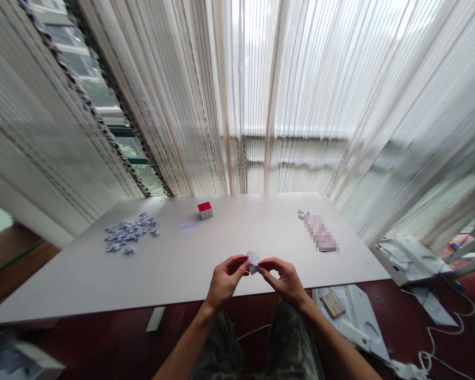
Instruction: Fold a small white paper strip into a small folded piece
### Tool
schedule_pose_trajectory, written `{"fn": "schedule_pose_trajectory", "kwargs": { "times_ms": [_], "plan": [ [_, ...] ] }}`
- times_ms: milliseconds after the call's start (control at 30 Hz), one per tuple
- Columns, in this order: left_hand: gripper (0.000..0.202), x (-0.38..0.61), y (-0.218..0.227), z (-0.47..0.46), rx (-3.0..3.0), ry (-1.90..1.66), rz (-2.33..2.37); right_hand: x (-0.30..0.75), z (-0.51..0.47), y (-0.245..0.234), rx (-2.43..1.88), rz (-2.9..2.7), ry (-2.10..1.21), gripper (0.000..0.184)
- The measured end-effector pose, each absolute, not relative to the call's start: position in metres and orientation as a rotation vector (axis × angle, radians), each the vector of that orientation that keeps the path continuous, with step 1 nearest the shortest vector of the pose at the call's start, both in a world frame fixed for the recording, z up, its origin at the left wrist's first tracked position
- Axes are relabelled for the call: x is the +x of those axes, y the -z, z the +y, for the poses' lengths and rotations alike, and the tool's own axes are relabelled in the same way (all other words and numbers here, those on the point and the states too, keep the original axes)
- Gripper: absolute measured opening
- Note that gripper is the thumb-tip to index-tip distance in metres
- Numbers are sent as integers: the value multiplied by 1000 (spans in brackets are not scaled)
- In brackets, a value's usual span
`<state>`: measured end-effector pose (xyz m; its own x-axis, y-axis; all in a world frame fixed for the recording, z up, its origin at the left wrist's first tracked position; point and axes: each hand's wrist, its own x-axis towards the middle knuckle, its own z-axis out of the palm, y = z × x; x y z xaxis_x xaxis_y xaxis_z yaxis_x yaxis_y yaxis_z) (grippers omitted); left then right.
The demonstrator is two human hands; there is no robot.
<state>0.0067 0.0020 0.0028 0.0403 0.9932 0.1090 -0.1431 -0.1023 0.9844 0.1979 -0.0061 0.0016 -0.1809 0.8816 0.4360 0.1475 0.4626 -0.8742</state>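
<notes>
Between my two hands, just above the table's near edge, is a small piece of folded white paper [253,262]. My left hand [228,277] pinches its left side between thumb and fingers. On the other side, my right hand [283,277] pinches it by the right edge. A heap of small folded paper pieces [130,232] lies at the left of the white table [174,279]. Some flat paper strips [189,227] rest near a puzzle cube [205,210] with a red top and white side.
A pinkish, pixelated item [321,233] lies on the right of the table, with a few crumpled paper bits [303,214] beside it. Sheer curtains [206,95] hang behind the table. White boxes [409,258] and a cable [429,338] are on the right, by the red floor.
</notes>
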Motion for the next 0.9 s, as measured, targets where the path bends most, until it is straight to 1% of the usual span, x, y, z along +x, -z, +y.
{"fn": "schedule_pose_trajectory", "kwargs": {
  "times_ms": [200,367,600,767,900],
  "plan": [
    [29,6,-2,-1,1137,-1254,967,192,-9,-3,-909,-1630,-699,21],
    [34,6,-5,-2,1146,-1279,951,190,-14,-7,-921,-1655,-505,20],
    [32,7,-13,-4,1216,-1303,983,188,-14,-15,-896,-1631,-504,23],
    [34,10,-16,-4,1206,-1299,1016,187,-15,-14,-932,-1633,-421,20],
    [31,14,-18,-5,1193,-1311,1017,184,-16,-12,-958,-1612,-398,19]
  ]
}}
